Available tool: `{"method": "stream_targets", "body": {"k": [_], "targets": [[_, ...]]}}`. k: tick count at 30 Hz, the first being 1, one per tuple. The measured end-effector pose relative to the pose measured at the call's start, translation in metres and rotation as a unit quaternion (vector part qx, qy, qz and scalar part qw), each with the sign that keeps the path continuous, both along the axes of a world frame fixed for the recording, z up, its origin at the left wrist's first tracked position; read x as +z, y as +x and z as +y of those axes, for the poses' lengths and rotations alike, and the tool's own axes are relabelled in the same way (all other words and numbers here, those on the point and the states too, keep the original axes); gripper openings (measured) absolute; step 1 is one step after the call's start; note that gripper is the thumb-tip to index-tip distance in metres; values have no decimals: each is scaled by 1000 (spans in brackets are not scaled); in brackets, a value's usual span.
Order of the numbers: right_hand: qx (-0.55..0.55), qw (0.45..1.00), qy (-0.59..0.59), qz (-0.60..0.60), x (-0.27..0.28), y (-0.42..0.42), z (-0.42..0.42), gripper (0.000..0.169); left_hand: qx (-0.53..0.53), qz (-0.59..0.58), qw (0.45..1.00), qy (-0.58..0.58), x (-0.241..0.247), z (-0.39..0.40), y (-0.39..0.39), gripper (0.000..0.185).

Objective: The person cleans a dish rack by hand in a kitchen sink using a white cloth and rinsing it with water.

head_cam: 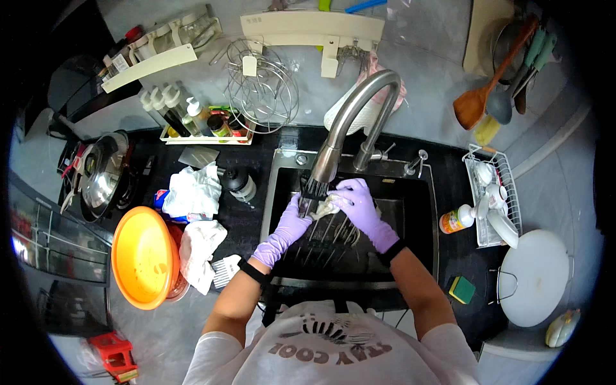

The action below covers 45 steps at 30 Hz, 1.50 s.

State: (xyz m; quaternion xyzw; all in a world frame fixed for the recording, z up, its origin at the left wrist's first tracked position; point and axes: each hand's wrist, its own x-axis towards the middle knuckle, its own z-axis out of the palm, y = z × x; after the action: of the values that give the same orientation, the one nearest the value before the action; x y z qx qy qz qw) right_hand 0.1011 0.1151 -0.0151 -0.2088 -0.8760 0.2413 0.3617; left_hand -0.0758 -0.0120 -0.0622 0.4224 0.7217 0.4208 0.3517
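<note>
Both hands wear purple gloves and work over the dark sink (409, 269). My left hand (288, 226) grips a small dark-edged, partly see-through object (305, 206) right under the faucet head (323, 166). Its exact kind cannot be made out. Water streams from the faucet onto it. Pinched in my right hand (361, 209) is a wet whitish cloth (325, 208), which presses against the object's right side. Below the hands, a wire rack or thin metal rods (346, 231) lie in the sink, partly hidden by the right hand.
Left of the sink stand a black-topped bottle (239, 184), white cloths (195, 190) and an orange basin (143, 257). A sponge (462, 289), a bottle with an orange label (456, 219), a dish rack (500, 192) and a round white board (533, 277) are on the right.
</note>
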Motion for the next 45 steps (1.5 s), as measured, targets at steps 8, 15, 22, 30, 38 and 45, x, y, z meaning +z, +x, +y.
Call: {"method": "stream_targets", "body": {"k": [8, 15, 22, 30, 38, 45], "targets": [[13, 999, 27, -44, 9, -46, -31, 26, -35, 68, 993, -85, 22, -1, 15, 80], [8, 982, 134, -130, 20, 3, -19, 31, 4, 0, 997, -75, 12, -3, 9, 67], [-76, 976, 142, -147, 9, 47, -4, 36, 26, 67, 990, -120, -4, 5, 6, 71], [-22, 990, 105, -88, 5, -38, -44, 30, -1, 79, 990, -114, -21, 3, 20, 83], [-10, 971, 161, -177, 4, 26, -10, 35, 9, -14, 999, -39, -58, 4, -1, 71], [-48, 984, 59, -160, 4, 68, 1, 34, 26, 14, 996, -81, -82, 5, -10, 72]]}}
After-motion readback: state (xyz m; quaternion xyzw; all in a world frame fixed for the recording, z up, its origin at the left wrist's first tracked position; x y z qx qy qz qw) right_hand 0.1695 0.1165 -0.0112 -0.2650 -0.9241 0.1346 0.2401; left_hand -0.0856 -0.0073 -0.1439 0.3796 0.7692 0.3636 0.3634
